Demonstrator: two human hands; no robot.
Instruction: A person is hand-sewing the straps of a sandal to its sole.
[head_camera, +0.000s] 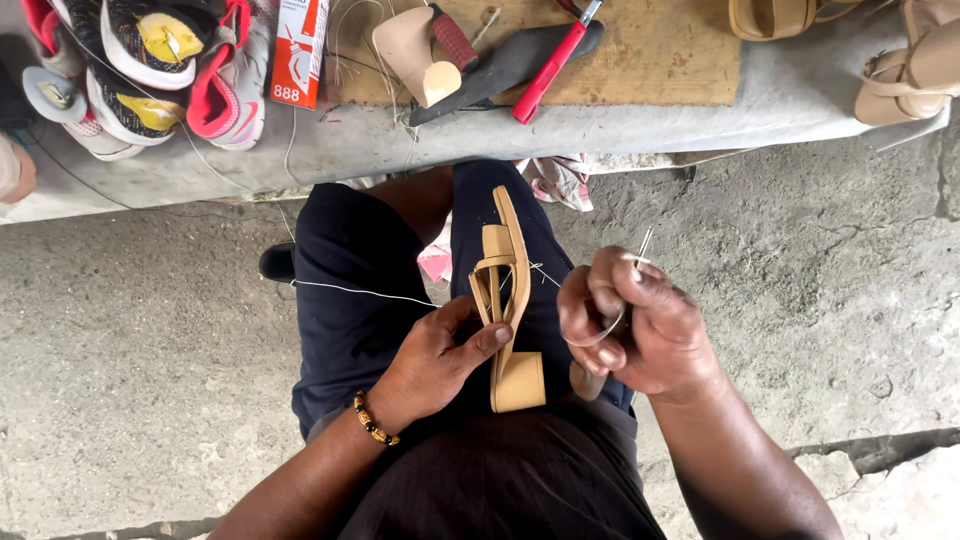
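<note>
Head camera looks straight down on a seated person, and much is cut off: both forearms leave the picture at the bottom edge, and the face is outside the view. The left hand (440, 355) holds a tan block-heel sandal (507, 300) on its side over the lap, the thumb pressing on the sole near the heel. This sandal is smooth, leather-like, with thin straps and a square heel. The right hand (630, 325) is closed around an awl (640, 250); only its thin metal tip rises above the fingers, and a bit of wooden handle shows under the palm, the rest is hidden. A fine white thread (360, 292) runs from the sandal across the dark trousers to the left; its end I cannot follow. A beaded bracelet (372, 420) sits on the left wrist.

Above, on the grey bench (780, 100), a flat wooden board (660, 50) carries a red-handled tool (550, 62) and a dark shoe sole (500, 65), partly cut by the top edge. Sport shoes (150, 60) in red, white and yellow are piled at the left, only half visible. More tan sandals (910, 70) lie at the right, also cut off. The floor is rough, cracked concrete (150, 350).
</note>
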